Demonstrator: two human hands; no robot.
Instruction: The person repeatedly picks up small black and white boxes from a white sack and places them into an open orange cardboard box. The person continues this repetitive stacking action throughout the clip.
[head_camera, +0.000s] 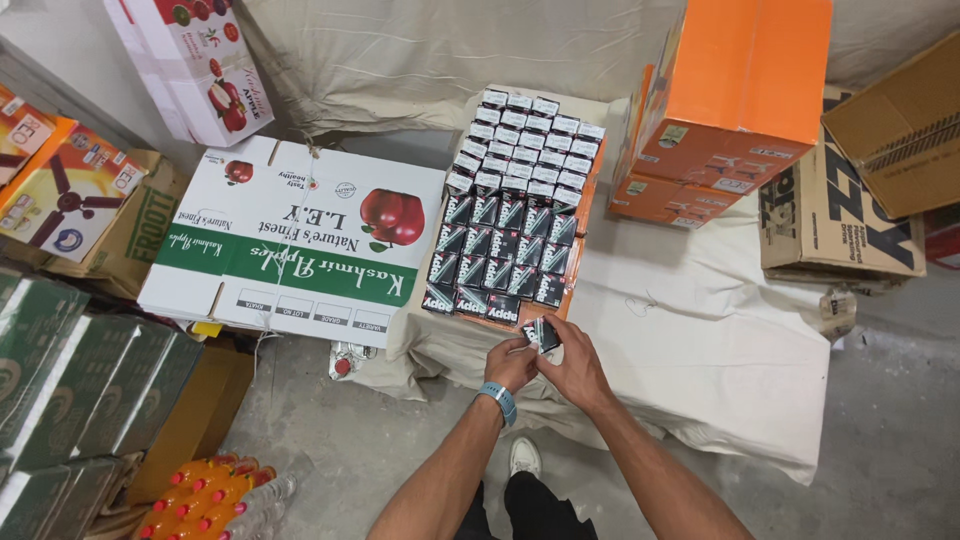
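Note:
Both my hands meet on one small black drink carton just in front of an open orange tray packed with several rows of the same cartons. My left hand, with a blue band on the wrist, grips the carton's left side. My right hand holds its right side from below. The tray lies on a cloth-covered surface, and the carton hovers at the tray's near edge.
A white-and-green apple box lies left of the tray. Stacked orange boxes and brown cardboard cartons stand at the right. Green cartons and orange bottles sit at the lower left. My shoe rests on the concrete floor.

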